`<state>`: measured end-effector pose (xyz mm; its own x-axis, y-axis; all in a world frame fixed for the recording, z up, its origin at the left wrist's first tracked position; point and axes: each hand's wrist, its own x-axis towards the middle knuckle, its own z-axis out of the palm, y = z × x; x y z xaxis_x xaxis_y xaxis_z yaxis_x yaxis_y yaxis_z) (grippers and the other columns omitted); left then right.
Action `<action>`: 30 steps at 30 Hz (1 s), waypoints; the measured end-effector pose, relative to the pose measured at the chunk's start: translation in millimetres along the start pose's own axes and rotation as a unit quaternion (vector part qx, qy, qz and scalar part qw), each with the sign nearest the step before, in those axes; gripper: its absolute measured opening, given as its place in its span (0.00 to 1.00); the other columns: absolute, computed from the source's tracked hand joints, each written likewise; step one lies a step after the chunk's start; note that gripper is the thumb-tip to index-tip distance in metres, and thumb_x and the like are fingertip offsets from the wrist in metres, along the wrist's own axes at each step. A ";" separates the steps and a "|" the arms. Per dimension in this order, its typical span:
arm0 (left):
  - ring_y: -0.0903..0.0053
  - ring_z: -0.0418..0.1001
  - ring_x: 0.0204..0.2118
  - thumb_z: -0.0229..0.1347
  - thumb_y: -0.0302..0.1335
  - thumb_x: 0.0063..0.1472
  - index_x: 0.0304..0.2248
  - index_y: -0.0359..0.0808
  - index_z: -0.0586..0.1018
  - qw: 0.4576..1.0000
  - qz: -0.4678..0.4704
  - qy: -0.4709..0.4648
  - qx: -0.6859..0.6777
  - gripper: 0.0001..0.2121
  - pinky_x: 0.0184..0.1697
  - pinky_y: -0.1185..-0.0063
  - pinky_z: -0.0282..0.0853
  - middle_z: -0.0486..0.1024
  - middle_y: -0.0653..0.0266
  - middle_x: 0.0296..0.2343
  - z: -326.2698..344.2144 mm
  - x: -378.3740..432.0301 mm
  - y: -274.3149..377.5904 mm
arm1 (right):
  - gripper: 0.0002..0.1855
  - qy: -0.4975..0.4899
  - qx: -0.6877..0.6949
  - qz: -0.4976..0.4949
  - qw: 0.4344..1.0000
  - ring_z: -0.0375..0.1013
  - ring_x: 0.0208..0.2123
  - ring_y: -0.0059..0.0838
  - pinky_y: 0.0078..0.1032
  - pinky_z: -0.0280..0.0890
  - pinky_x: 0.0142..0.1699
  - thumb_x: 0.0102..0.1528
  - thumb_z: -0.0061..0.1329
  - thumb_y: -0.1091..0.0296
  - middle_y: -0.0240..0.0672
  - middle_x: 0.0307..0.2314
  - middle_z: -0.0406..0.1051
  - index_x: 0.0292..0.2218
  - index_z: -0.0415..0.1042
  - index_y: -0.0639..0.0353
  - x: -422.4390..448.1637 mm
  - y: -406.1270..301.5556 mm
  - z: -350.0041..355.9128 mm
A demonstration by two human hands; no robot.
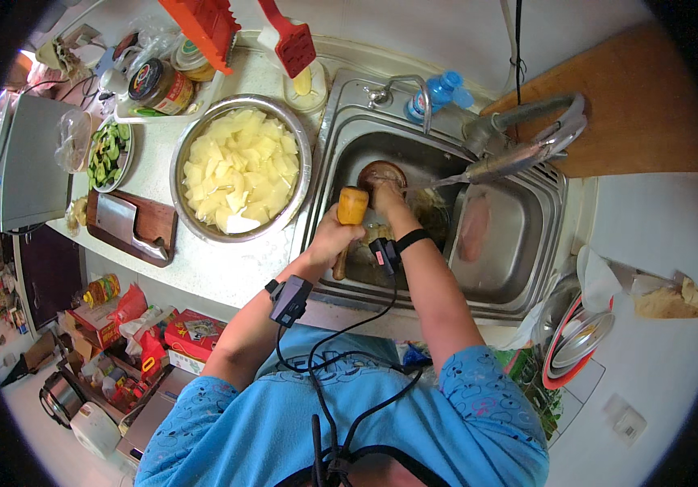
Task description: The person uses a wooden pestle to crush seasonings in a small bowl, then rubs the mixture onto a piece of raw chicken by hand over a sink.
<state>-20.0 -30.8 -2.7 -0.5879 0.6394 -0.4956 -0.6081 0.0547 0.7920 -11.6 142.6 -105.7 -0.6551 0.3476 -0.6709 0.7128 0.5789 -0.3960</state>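
Note:
My left hand (332,238) grips a wooden pestle (353,206) with a thick yellowish head, held upright over the left basin of the steel sink (349,137). Just right of it, my right hand (389,196) reaches into a round brown bowl (379,167), perhaps a mortar. Its fingers are blurred inside the bowl, so I cannot tell whether they grip it. Water runs from the pull-out faucet (510,163) onto the bowl and hand. Pale scraps, partly hidden by my arms, lie in the basin below.
On the left counter stands a steel bowl (175,204) of sliced potatoes in water. A cleaver (116,218) rests on a wooden cutting board (163,246), near a dish of sliced green vegetables (108,155). A blue bottle (434,97) stands behind the sink. Cables hang from my wrist devices.

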 end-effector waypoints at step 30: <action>0.72 0.67 0.34 0.53 0.22 0.47 0.37 0.34 0.68 0.986 -0.111 -0.021 -0.122 0.15 0.40 0.66 0.68 0.66 0.66 0.30 6.5 29.0 -10.7 | 0.13 -0.039 -0.211 -0.110 0.971 0.69 0.43 0.47 0.38 0.64 0.46 0.49 0.45 0.70 0.50 0.37 0.70 0.36 0.73 0.65 -34.7 -2.9 -22.3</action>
<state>-27.1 -7.8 -23.2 -0.4065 0.6638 -0.6278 -0.8326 0.0138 0.5537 3.5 145.2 -67.3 -0.7474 0.1347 -0.6506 0.3814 0.8888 -0.2541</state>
